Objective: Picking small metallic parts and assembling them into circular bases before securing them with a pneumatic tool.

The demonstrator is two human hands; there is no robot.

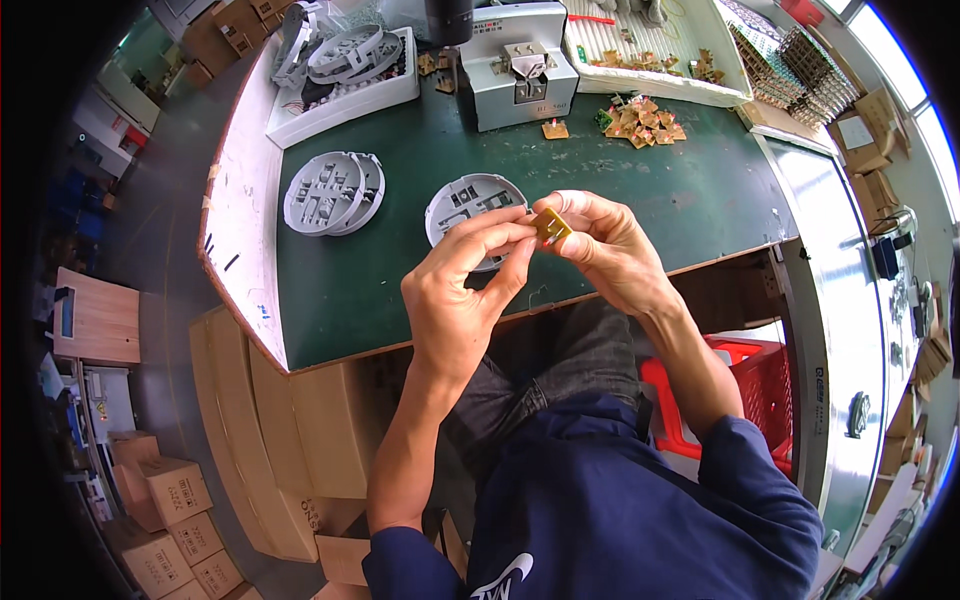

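Observation:
My right hand (612, 250) pinches a small yellow-brown circuit board (551, 227) between thumb and fingers, tilted up above the front of the bench. A tiny red part shows at its lower edge. The fingertips of my left hand (465, 270) are closed together against the board's left side, and what lies between them is hidden. Just behind my hands lies a round grey plastic housing (460, 205) with moulded slots, partly covered by my left fingers. Farther left, two more round grey housings (325, 195) overlap on the green bench top (400, 140).
A grey metal machine (520, 80) stands at the back, with one small board (555, 129) before it. Right of that sits a pile of small boards (645, 122). White foam trays (345, 110) flank the machine. Below the bench at right is a red plastic basket (765, 390).

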